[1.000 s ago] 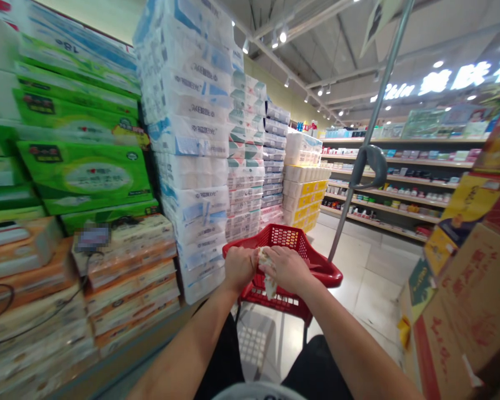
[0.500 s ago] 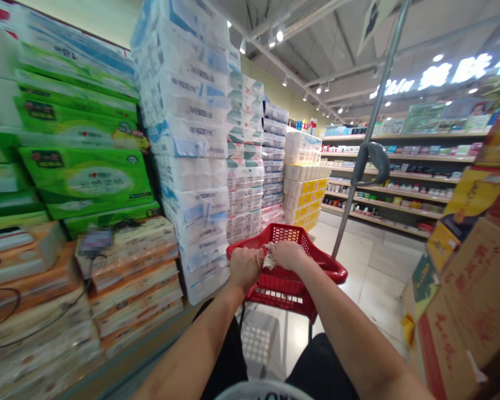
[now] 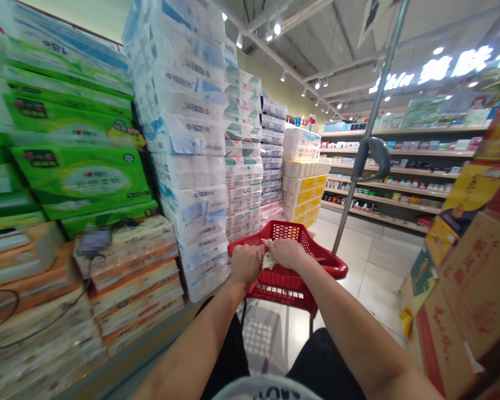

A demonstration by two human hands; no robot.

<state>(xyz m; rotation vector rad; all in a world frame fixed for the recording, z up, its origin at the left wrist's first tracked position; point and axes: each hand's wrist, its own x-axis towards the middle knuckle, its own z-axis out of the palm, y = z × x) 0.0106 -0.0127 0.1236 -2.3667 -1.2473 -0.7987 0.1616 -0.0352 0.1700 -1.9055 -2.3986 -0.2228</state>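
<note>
In front of me is a red plastic shopping cart (image 3: 281,281) with perforated basket walls. My left hand (image 3: 246,263) is closed around the left part of its near handle bar, fingers wrapped over it. Close beside it, my right hand (image 3: 289,254) is closed over a crumpled off-white cloth (image 3: 268,261), which pokes out between the two hands against the bar. My right fingertips are partly hidden. A tall metal pole (image 3: 364,133) with a grey plastic grip (image 3: 373,159) rises at the cart's right side.
On the left stand stacked green tissue packs (image 3: 83,178), orange-and-cream packs (image 3: 129,272) and a tall tower of white toilet-roll packs (image 3: 191,166). Cardboard boxes (image 3: 479,283) line the right. Product shelves (image 3: 391,183) stand behind the tiled floor (image 3: 360,239).
The cloth has shifted slightly and shows more above the bar between my hands. The stacks on the left have slid slightly left in view. Both hands stay at the bar.
</note>
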